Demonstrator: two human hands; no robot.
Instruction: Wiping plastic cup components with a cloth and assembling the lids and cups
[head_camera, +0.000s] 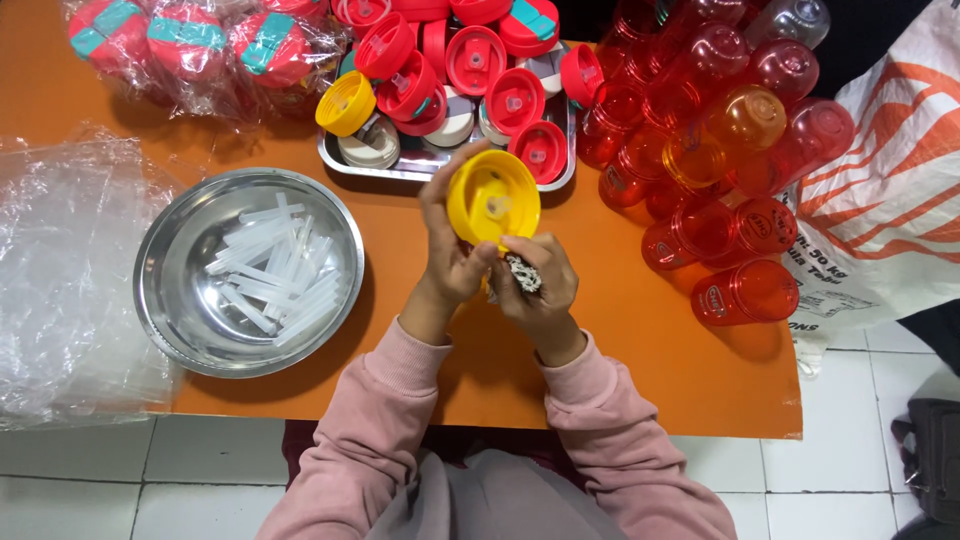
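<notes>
Yellow lid (493, 198) up front, inner face turned to the camera, and the left hand (452, 255) is cupping it from the side, fingers curled round the rim in a firm but partly open grip, just above the orange counter (620, 330). Right hand (535, 285) is closing its grip on a small dark speckled piece (522, 272) directly below the lid, touching its lower edge; what that piece is, I cannot tell. To handle this well, I would judge the lid should be kept steady by the rim, with the centre spout left uncovered so the right hand's fingers are working squarely beneath it. Moving outward: one steel tray (440, 165) is sitting just behind the hands, piled with red lids (515, 100), about a dozen showing, plus one second yellow lid (346, 103) and a few white ones half buried. To the right, red tumblers (745, 292) are lying heaped, roughly fifteen, with one orange tumbler (745, 118) among them. To the left, one round steel bowl (165, 250) is holding clear straws (272, 275), too overlapped to count, perhaps twenty. Three wrapped finished cups (190, 40) are resting at the far left corner, and clear plastic bags (60, 280) are spreading over the left edge.
</notes>
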